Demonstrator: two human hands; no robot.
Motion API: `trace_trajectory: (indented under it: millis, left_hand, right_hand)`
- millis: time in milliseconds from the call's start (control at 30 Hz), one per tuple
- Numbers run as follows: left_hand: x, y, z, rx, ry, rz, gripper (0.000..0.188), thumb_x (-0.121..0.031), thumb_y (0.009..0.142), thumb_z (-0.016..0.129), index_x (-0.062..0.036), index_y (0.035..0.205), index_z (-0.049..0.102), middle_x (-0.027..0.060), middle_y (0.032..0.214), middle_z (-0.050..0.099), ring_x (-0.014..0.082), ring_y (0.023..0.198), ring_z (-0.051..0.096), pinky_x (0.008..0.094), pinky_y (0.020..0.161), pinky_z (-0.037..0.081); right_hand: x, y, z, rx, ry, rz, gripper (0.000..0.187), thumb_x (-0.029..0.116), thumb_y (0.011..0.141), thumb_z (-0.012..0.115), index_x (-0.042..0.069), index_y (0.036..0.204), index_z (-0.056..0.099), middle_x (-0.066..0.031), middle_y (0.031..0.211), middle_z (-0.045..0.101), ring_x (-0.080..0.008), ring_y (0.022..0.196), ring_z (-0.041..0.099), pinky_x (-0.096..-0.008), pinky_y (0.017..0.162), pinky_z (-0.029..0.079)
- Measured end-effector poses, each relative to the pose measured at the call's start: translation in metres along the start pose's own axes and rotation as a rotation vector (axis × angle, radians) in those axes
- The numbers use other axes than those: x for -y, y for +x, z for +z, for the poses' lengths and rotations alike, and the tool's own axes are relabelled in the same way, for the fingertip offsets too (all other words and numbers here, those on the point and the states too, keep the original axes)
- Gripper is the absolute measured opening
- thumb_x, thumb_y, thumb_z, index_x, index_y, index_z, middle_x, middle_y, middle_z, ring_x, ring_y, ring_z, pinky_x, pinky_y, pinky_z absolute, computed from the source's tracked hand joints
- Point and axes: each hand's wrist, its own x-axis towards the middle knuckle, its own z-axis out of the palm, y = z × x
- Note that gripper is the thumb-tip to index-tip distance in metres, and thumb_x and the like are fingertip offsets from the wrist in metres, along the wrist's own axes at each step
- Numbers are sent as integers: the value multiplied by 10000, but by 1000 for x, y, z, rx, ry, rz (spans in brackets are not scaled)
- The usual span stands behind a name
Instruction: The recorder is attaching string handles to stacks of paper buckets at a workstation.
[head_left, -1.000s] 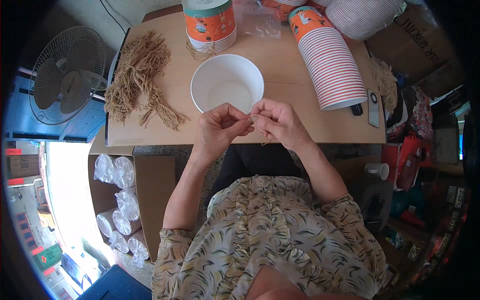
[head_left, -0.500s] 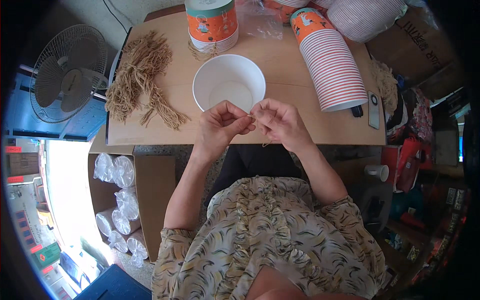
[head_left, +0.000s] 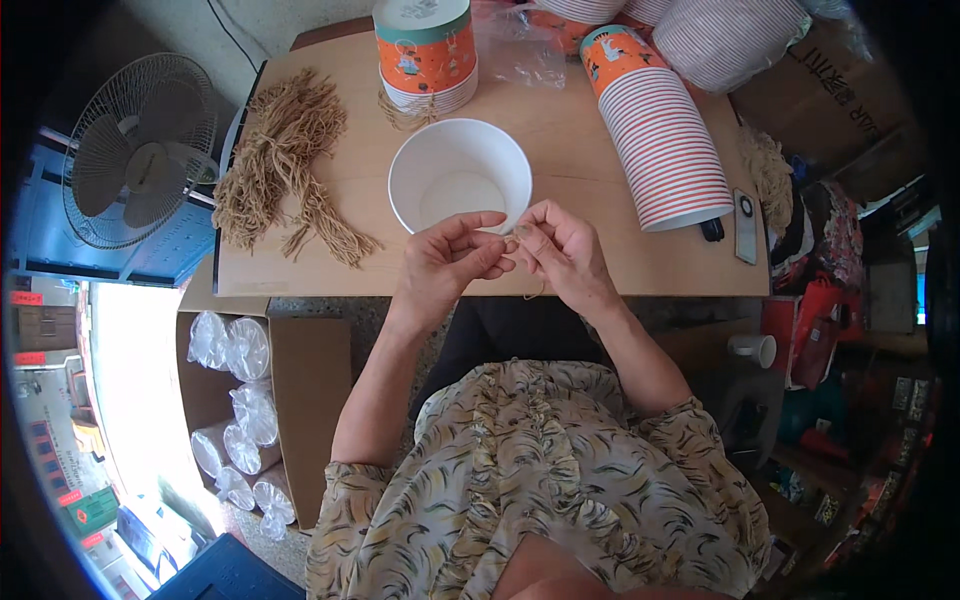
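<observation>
The right hand (head_left: pixel 572 262) has its fingers pinched together on a thin tan cord (head_left: pixel 534 297), part of it dangling below them. The left hand (head_left: pixel 438 264) has its index finger lifted from the thumb; from here I can't tell whether it grips too. Just beyond the fingers sits an open white paper tub (head_left: pixel 460 160); left of them, a twine bundle (head_left: pixel 285 150) lies on the counter (head_left: pixel 565 140).

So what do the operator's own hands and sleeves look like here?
The hands are ungloved, and no watch or bracelet shows. The forearms are uncovered. The loose cream sleeves, patterned with curved dark and yellowish-brown strokes, end near the elbows.
</observation>
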Motion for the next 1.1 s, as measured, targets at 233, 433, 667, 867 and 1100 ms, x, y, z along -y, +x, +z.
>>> trace_trajectory:
  millis: [233, 433, 667, 867, 1100]
  left_hand:
    - [5, -1, -2, 4, 2, 27, 312, -35, 960, 655, 43, 1259, 613, 110, 1000, 734, 158, 897, 714, 271, 810, 588]
    - [2, 2, 8, -27, 212, 175, 205, -83, 948, 701, 10, 1130, 704, 47, 911, 715, 103, 831, 686, 234, 726, 561]
    - [-3, -13, 11, -92, 482, 302, 136, -57, 915, 724, 1, 1038, 729, 53, 858, 704, 101, 752, 678, 239, 617, 546]
    - [15, -19, 12, -104, 622, 458, 165, 5, 938, 653, 15, 1098, 692, 105, 1042, 737, 156, 797, 735, 267, 644, 612]
    - [22, -14, 8, -227, 864, 675, 129, -25, 897, 695, -13, 1025, 705, 127, 1051, 740, 235, 784, 745, 302, 629, 615]
  right_hand:
    - [6, 1, -1, -80, 22, -37, 187, 181, 1048, 548, 4, 991, 555, 2, 757, 556, -44, 681, 510, -213, 600, 423]
    - [14, 0, -2, -5, -41, -94, 153, 150, 1037, 567, -2, 1023, 563, 3, 773, 573, -42, 686, 519, -210, 604, 423]
    - [34, -13, -21, 137, -399, 52, 178, 138, 966, 669, -8, 875, 626, 62, 722, 525, -6, 662, 439, -215, 555, 374]
    - [33, -19, -19, 85, -190, -85, 154, 139, 962, 680, 1, 909, 639, 69, 749, 538, 4, 658, 435, -180, 558, 343]
    - [42, -27, -14, 91, -198, -168, 151, 122, 967, 674, -4, 896, 632, 63, 736, 528, 4, 639, 427, -183, 550, 331]
